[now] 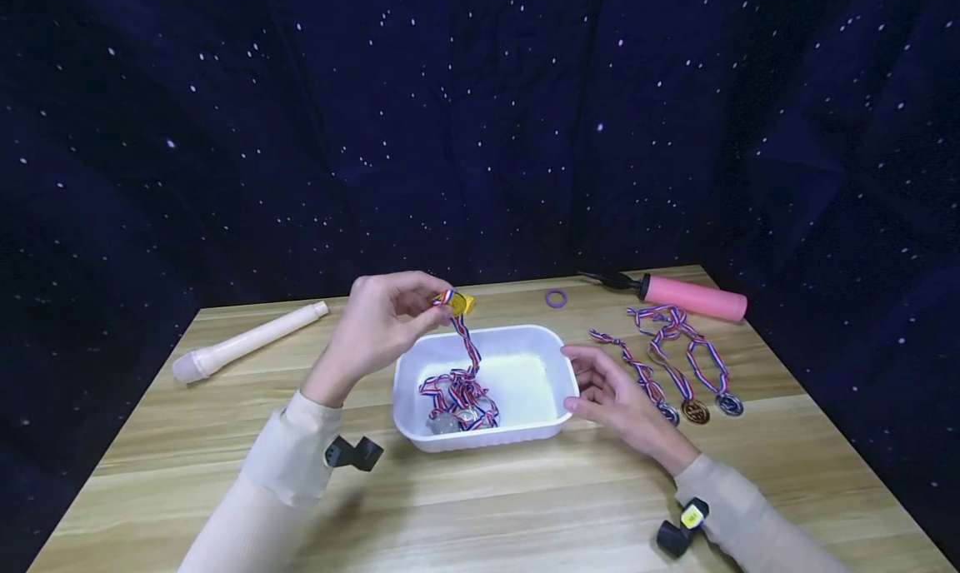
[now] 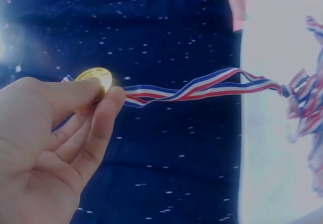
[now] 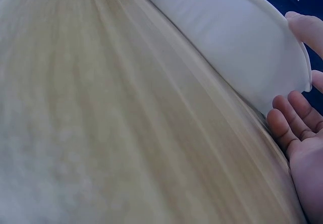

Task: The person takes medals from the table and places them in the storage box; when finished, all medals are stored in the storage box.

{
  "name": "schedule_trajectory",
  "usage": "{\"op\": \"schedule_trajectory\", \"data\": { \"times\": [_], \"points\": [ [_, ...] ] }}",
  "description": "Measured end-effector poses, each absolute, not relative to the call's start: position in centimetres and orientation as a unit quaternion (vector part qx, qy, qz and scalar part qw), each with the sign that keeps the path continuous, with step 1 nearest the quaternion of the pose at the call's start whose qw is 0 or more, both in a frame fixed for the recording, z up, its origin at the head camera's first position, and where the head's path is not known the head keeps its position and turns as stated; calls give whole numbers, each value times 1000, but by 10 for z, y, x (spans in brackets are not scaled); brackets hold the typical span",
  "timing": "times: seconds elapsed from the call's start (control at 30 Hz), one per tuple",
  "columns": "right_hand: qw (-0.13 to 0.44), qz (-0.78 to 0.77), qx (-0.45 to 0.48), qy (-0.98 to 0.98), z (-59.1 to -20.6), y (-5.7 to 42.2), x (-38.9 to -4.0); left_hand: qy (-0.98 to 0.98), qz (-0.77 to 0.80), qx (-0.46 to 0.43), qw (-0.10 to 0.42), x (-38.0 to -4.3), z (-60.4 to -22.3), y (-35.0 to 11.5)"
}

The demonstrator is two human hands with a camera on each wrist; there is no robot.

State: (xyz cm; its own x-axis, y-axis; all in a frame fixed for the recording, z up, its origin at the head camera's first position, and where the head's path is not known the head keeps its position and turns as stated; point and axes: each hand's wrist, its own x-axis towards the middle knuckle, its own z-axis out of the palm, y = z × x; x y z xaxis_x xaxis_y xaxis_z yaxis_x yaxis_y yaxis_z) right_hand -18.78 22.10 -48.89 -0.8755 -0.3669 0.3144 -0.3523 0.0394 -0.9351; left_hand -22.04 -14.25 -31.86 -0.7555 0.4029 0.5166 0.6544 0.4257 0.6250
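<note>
My left hand (image 1: pixel 380 323) is raised above the left part of a white plastic tub (image 1: pixel 480 441), pinching a gold medal (image 1: pixel 457 304) between thumb and fingertips. Its red, white and blue ribbon (image 2: pixel 202 89) stretches down into a tangle of ribbons (image 1: pixel 461 394) in the tub. Silver medals (image 1: pixel 444 424) lie among that tangle, partly covered by ribbon. My right hand (image 1: pixel 617 398) holds the tub's right end, thumb and index finger at the rim. In the right wrist view, its other fingers (image 3: pixel 282 125) are curled close to the tub's outer wall.
Right of the tub lie ribboned medals, one bronze (image 1: pixel 695 411) and one silver (image 1: pixel 729 404) among them. Behind them lies a pink hand pump (image 1: pixel 693 296). A purple ring (image 1: pixel 556 298) is at the table's back. A white microphone-like stick (image 1: pixel 251 340) lies left. A dark starry curtain (image 1: pixel 480 140) hangs behind.
</note>
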Motion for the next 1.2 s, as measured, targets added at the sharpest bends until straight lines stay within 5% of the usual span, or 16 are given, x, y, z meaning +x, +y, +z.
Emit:
{"op": "schedule_trajectory", "data": {
  "times": [0.3, 1.2],
  "points": [
    [7, -648, -250, 719, -488, 220, -187, -837, -458, -297, 48, -216, -359, -137],
    [10, -648, -246, 721, -486, 220, -185, -874, -360, -326, -19, -205, -394, -138]
  ]
}}
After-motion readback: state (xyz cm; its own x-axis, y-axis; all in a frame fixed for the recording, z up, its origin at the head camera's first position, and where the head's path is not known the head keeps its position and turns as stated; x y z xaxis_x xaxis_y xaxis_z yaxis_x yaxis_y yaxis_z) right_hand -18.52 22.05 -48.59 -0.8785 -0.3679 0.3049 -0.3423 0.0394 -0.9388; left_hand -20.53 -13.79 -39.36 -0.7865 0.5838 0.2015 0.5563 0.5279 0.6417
